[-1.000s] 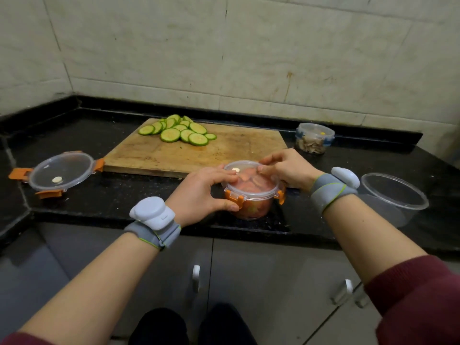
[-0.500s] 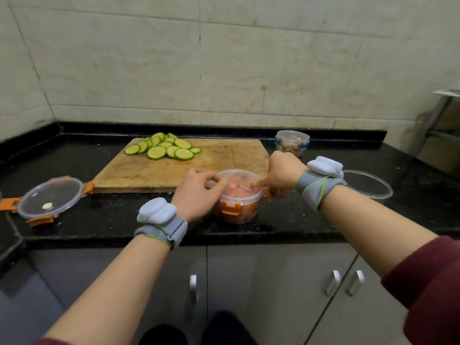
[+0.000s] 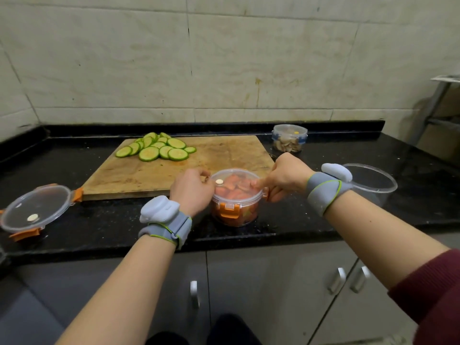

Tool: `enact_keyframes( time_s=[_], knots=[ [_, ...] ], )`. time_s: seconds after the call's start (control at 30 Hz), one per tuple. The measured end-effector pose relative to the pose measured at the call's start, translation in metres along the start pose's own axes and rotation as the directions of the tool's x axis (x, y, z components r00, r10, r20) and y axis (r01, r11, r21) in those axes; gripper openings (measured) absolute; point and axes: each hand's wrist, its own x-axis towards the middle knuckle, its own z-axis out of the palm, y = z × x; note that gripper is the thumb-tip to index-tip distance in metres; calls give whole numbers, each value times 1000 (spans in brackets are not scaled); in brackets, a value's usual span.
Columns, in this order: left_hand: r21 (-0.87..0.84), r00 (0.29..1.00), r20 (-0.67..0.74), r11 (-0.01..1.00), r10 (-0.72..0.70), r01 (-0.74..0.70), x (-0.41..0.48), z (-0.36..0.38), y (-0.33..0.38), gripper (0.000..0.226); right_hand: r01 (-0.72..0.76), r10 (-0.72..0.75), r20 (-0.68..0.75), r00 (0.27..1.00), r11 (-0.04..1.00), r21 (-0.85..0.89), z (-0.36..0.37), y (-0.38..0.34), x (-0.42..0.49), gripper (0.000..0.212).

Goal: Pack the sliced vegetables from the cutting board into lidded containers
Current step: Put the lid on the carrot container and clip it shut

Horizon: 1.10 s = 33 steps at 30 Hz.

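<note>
A small clear container (image 3: 235,202) with orange clips, full of orange carrot pieces, stands near the counter's front edge with its lid on. My left hand (image 3: 191,191) grips its left side with curled fingers. My right hand (image 3: 282,178) holds the right side, thumb and fingers curled at the right clip. Several green zucchini slices (image 3: 156,149) lie on the far left of the wooden cutting board (image 3: 179,170). An empty clear container (image 3: 371,181) sits to the right, behind my right wrist. A loose orange-clipped lid (image 3: 34,211) lies at the left.
A closed blue-clipped container (image 3: 289,138) with pale pieces stands at the back right by the wall. The black counter (image 3: 112,222) ends at a front edge above grey cabinet doors (image 3: 261,290). A metal rack (image 3: 440,105) stands at the far right.
Both hands have shifted from the lid's top to the container's sides, by the clips. The view has tilted up and to the right.
</note>
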Motion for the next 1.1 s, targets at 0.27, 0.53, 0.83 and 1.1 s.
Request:
enact_keyframes(
  time_s=[0.27,0.53,0.83,1.1],
  knots=[
    [-445,961,240,865,-135,233,-9,3,-9,44,-4,-6,133,991,998,69,-1,5,-4,38],
    [-467,973,173,857,-151,216,-5,2,14,50,-73,4,213,977,945,318,-24,13,-2,26],
    [-636,975,221,759,8,138,65,57,116,34,-33,41,-18,999,945,327,-123,47,75,41],
    [-648,921,385,725,51,231,113,151,156,15,-155,173,-61,983,962,227,-165,97,134,32]
  ],
)
